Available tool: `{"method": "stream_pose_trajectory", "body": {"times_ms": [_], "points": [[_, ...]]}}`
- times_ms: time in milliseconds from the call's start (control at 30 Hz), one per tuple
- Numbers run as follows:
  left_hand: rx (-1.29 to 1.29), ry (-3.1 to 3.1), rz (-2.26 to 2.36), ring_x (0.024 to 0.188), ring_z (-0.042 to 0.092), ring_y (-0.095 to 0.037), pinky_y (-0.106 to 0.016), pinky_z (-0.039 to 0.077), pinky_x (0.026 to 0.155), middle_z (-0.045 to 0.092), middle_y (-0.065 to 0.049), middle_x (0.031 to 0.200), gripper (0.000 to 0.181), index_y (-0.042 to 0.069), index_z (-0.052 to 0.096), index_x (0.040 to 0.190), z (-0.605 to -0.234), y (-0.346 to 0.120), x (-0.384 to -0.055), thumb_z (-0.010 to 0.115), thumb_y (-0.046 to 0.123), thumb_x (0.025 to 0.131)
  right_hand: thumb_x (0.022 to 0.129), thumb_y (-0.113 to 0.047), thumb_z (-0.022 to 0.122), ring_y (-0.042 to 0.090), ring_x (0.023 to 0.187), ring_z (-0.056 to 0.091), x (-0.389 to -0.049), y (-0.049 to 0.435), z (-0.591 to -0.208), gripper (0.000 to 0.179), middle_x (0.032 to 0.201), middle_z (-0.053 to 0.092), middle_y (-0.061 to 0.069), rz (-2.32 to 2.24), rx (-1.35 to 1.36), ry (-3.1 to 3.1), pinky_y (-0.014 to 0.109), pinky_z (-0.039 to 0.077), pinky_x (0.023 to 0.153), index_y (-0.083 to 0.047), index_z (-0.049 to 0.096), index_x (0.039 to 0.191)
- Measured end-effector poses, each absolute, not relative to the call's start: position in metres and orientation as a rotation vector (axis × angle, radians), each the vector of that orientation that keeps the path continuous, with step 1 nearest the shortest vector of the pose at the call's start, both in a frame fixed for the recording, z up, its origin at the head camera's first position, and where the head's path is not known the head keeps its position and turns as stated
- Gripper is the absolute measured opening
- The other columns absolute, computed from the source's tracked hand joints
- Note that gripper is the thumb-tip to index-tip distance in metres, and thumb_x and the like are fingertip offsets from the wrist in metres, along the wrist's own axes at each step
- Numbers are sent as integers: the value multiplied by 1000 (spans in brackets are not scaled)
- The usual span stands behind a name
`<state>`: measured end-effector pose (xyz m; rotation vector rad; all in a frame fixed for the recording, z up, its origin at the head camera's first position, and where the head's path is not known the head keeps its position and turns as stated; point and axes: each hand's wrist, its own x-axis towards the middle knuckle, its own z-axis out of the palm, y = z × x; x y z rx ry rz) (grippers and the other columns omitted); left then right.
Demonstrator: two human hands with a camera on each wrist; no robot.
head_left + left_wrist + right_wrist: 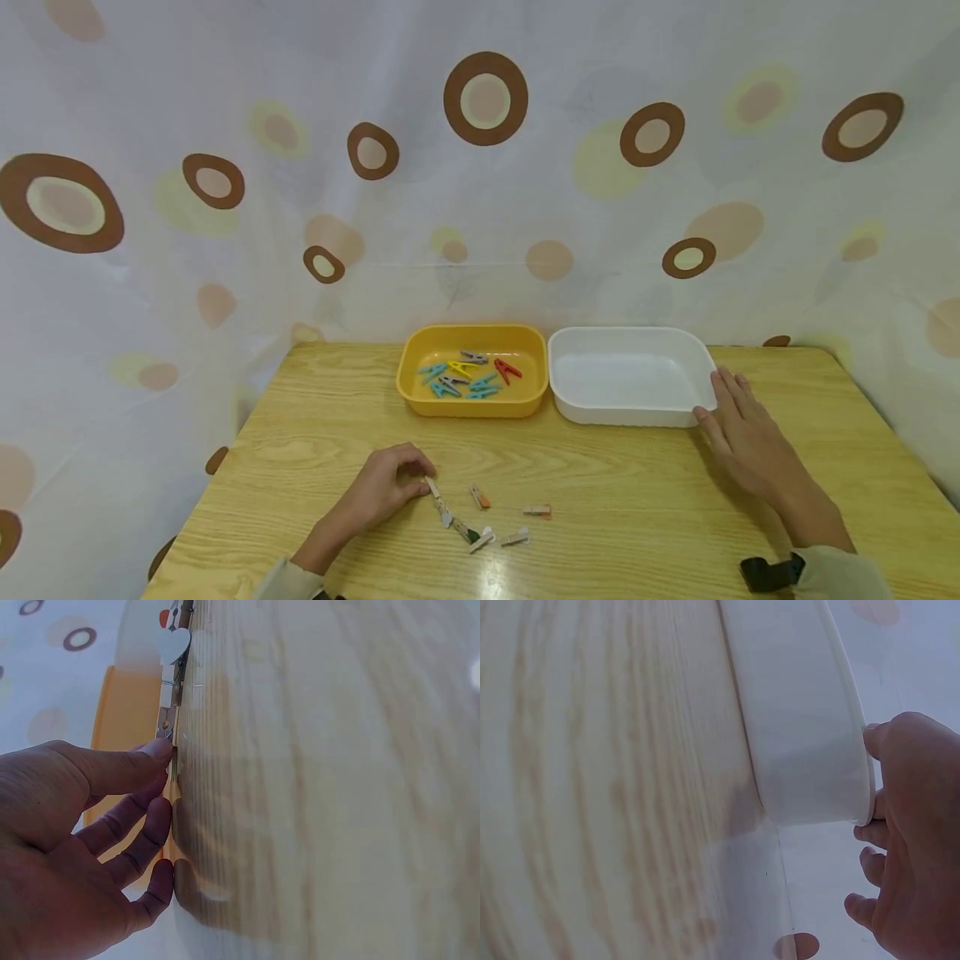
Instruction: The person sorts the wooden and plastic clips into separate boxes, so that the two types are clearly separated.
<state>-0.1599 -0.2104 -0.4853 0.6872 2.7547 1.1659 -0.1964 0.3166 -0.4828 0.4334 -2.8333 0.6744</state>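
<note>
My left hand (386,492) is low over the table, thumb and fingertips pinching the end of a wooden clothespin (432,487). The left wrist view has the same thumb (156,750) against that pin, and a white heart on a pin beyond it. Several small wooden clothespins, such as one with an orange decoration (480,497), lie just right of this hand. My right hand (750,437) touches the right front corner of the white tray (630,415), its fingers extended along the side. In the right wrist view the thumb meets the tray's rim (859,705).
A yellow tray (472,408) stands left of the white one, holding several plastic clothespins in blue, grey, yellow and red (507,370). Both are near the back edge of the wooden table (615,517). A patterned curtain (480,208) hangs behind.
</note>
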Motion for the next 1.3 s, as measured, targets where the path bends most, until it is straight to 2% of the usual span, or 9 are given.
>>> {"method": "stream_pose_trajectory", "body": {"times_ms": [267, 633, 1300], "points": [[693, 2737, 1169, 82, 62, -9, -29, 54, 75, 68, 7, 90, 17, 16, 73, 88, -485, -210, -160, 82, 2, 85, 113, -30, 35, 43, 155, -3, -195, 317, -483, 67, 167, 6, 29, 657, 422, -2842, 65, 7, 120, 9, 8, 161], [670, 2729, 1216, 82, 63, -11, -29, 55, 75, 69, 7, 90, 16, 16, 73, 88, -483, -211, -160, 82, 3, 86, 113, -29, 35, 48, 154, 4, -194, 317, -480, 66, 166, 9, 31, 581, 432, -2842, 73, 17, 114, 10, 10, 160], [557, 2797, 1255, 85, 64, -10, -30, 54, 75, 67, 11, 89, 16, 19, 72, 91, -478, -207, -165, 80, 6, 90, 114, -30, 35, 45, 155, 2, -194, 318, -480, 65, 167, 9, 28, 561, 436, -2849, 72, 15, 115, 9, 12, 160]]}}
